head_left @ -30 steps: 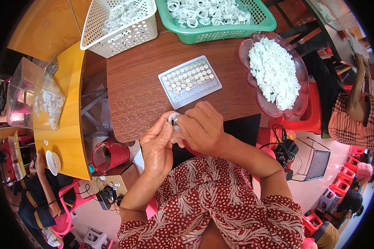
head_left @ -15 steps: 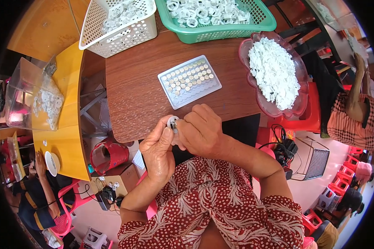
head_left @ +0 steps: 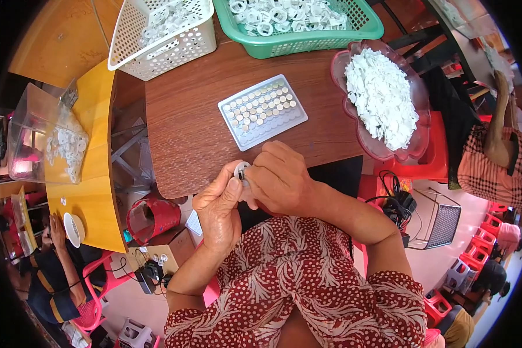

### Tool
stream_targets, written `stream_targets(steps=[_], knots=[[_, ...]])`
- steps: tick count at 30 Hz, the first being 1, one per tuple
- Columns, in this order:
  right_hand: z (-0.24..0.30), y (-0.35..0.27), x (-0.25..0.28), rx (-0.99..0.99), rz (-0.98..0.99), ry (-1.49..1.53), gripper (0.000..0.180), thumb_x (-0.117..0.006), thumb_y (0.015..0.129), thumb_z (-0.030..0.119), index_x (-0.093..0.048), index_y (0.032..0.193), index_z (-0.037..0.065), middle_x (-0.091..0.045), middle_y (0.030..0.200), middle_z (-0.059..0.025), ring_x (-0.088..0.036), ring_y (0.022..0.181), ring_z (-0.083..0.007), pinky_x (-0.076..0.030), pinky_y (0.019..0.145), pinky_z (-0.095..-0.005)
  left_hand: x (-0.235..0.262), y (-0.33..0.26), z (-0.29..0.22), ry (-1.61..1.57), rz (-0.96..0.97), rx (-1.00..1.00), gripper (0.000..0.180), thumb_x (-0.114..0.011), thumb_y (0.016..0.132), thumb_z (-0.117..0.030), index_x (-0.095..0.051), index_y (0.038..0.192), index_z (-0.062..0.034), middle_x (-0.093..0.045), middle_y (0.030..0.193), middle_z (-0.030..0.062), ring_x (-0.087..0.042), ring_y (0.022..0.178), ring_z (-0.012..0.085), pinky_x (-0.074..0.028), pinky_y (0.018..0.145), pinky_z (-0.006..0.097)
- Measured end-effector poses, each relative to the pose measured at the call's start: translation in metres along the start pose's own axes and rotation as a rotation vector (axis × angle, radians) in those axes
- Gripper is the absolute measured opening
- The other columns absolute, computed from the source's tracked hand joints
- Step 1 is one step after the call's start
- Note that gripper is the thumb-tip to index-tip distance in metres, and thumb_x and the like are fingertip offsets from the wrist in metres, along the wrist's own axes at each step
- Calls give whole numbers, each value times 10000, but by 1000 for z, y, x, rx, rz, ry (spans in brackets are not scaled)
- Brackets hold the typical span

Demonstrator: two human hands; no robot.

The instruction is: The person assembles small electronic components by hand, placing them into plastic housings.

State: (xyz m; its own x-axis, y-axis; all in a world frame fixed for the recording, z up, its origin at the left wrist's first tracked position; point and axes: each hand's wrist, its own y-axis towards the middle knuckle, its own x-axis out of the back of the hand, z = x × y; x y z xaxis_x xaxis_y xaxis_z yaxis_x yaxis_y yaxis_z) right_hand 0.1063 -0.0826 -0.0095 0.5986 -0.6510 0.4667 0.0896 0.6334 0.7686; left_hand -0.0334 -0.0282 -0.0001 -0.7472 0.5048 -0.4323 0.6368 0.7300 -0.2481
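Both my hands meet at the near edge of the brown wooden table [head_left: 191, 122]. My left hand [head_left: 219, 207] and my right hand [head_left: 279, 178] pinch one small white round part [head_left: 241, 171] between their fingertips. The part is mostly hidden by my fingers. Just beyond my hands lies a grey tray [head_left: 262, 111] filled with rows of small round metal discs. A pink scalloped bowl [head_left: 381, 100] heaped with small white pieces stands to the right of the tray.
A white basket [head_left: 162, 36] and a green basket [head_left: 298, 23] of white ring parts stand at the table's far side. A yellow table [head_left: 93, 151] with a clear box [head_left: 40, 139] is on the left. A red bucket [head_left: 153, 217] stands below. Another person's arm [head_left: 58, 255] shows lower left.
My hands have stayed together on the small white part, with only slight finger shifts. Nothing else moved.
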Motion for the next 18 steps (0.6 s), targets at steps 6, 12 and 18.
stream_targets(steps=[6,12,18], knots=[[-3,-1,2,-117,52,73,186,-676,643,4,-558,787,-2,-488,685,-80,-477,587,-234,-396,507,-337,3,0,3,-53,7,19,343,-564,910,-130,-538,1178,82,-629,942,107,-610,702,157,-475,543,244],[-2,-2,3,-213,40,58,202,-665,650,-5,-563,822,21,-518,713,-75,-499,606,-240,-407,516,-344,1,-1,4,-71,9,20,363,-555,916,-139,-516,1199,84,-630,948,113,-625,712,170,-478,548,242],[1,-5,-1,-38,-4,-44,259,-686,623,25,-544,837,0,-507,726,-89,-488,599,-239,-396,510,-340,-1,-1,5,-118,1,24,358,-556,916,-145,-523,1190,84,-618,941,97,-575,685,134,-481,559,242]])
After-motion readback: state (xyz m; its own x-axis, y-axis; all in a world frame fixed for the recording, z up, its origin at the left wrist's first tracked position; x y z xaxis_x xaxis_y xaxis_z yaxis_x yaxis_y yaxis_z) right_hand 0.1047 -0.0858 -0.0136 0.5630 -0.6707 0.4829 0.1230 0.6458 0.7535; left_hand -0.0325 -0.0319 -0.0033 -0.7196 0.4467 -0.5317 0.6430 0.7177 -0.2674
